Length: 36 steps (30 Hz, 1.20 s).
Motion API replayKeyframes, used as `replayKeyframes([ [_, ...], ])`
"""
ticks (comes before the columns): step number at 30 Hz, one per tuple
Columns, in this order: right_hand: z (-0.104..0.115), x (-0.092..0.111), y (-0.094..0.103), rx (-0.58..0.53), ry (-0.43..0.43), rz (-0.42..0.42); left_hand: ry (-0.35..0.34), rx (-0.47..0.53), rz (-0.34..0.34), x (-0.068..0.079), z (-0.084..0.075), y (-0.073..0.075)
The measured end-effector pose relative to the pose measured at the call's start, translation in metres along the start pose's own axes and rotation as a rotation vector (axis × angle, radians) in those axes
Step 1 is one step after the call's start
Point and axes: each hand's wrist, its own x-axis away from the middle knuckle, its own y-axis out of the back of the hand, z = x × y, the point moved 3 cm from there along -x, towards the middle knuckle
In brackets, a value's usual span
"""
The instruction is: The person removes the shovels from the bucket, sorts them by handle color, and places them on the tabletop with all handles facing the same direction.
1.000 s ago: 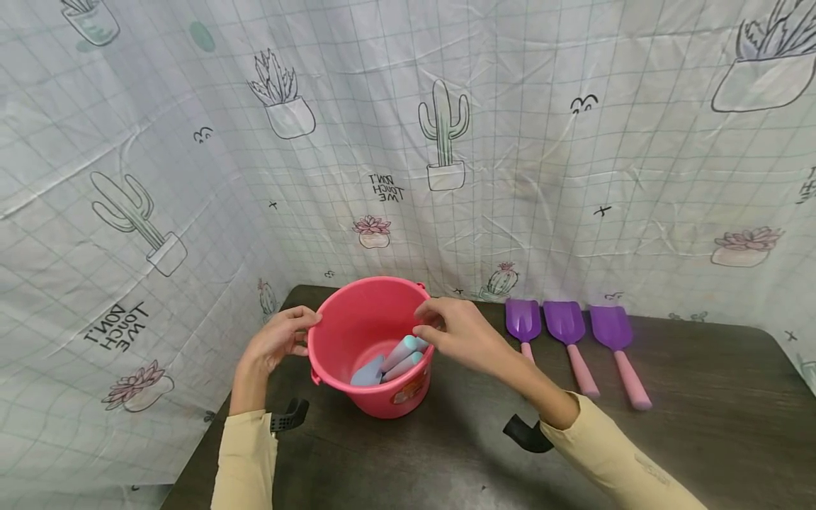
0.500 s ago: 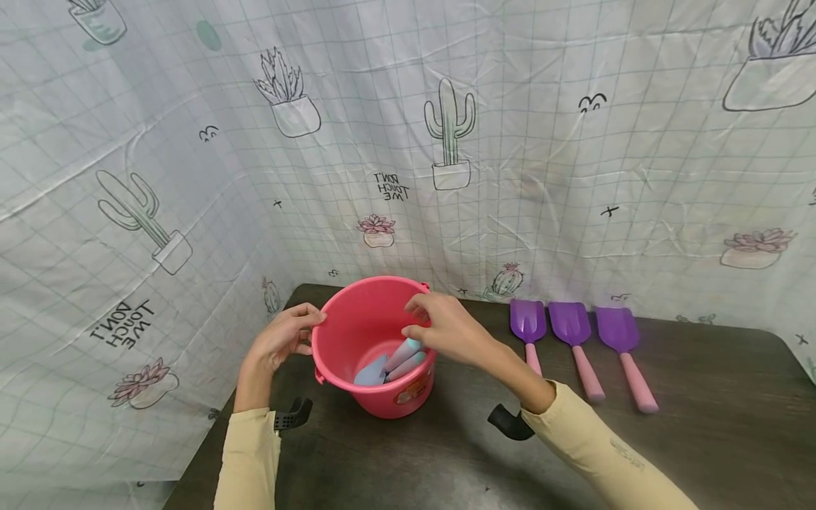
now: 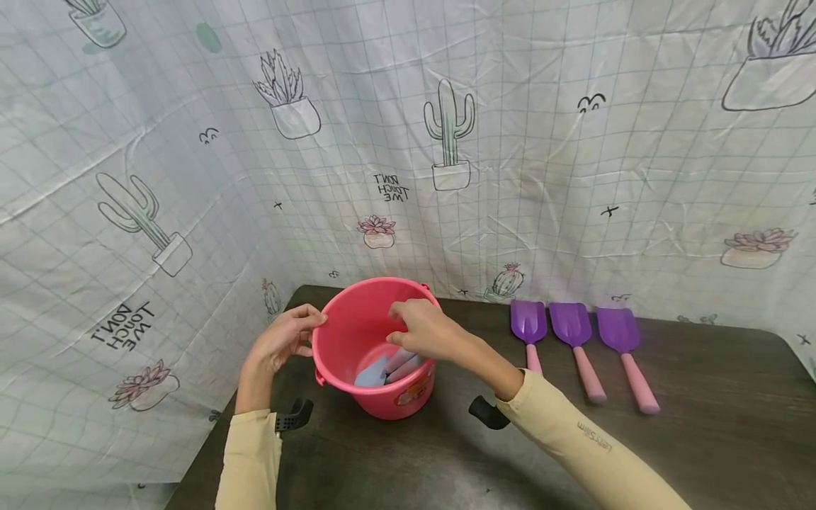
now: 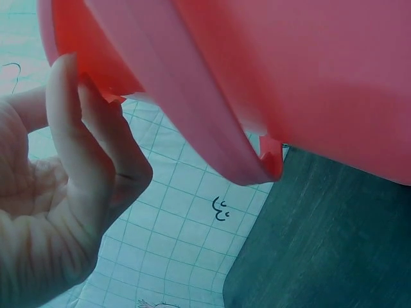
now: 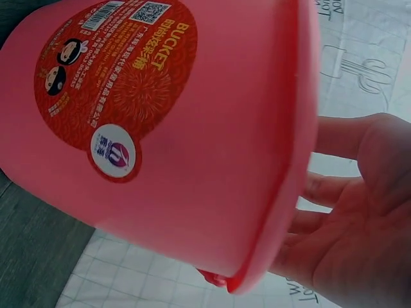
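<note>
A pink bucket (image 3: 382, 405) stands on the dark table, its mouth tilted toward the head camera. My left hand (image 3: 282, 340) holds the rim at its left side, thumb over the edge and fingers outside. Inside lie several hand shovels with blue-grey blades (image 3: 372, 372) and pale lilac handles (image 3: 403, 363). My right hand (image 3: 426, 328) reaches over the right rim into the bucket, above those handles, and partly covers them. Its fingers are spread and loosely bent, with nothing between them. In the right wrist view the fingertips disappear behind the rim (image 5: 307, 128).
To the right, three purple shovels with pink handles lie in a row: a left one (image 3: 528, 320), a middle one (image 3: 570, 324) and a right one (image 3: 618, 329). A white cactus-print cloth (image 3: 542, 177) hangs behind the dark table (image 3: 714, 382).
My right hand has moved left and farther into the bucket, now covering the handle ends. The left hand keeps its hold on the rim. The view shifted slightly.
</note>
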Motion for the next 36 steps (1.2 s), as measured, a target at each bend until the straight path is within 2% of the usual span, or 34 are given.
replayKeyframes([
  [4,0.0,-0.008,-0.006,0.014,-0.032,0.037,-0.001,0.009,0.0,0.0,0.001,0.001],
  [8,-0.002,-0.012,-0.008,0.023,-0.036,0.052,-0.003,0.012,-0.001,-0.001,0.002,0.001],
  [14,-0.008,-0.02,-0.012,0.037,-0.049,0.117,-0.004,0.009,-0.004,-0.001,0.002,0.001],
  [25,-0.006,-0.031,-0.015,0.065,-0.016,0.16,-0.001,0.008,-0.008,-0.003,0.003,0.001],
  [36,-0.013,-0.042,-0.026,0.061,0.006,0.264,-0.005,0.015,-0.01,-0.004,0.005,0.002],
])
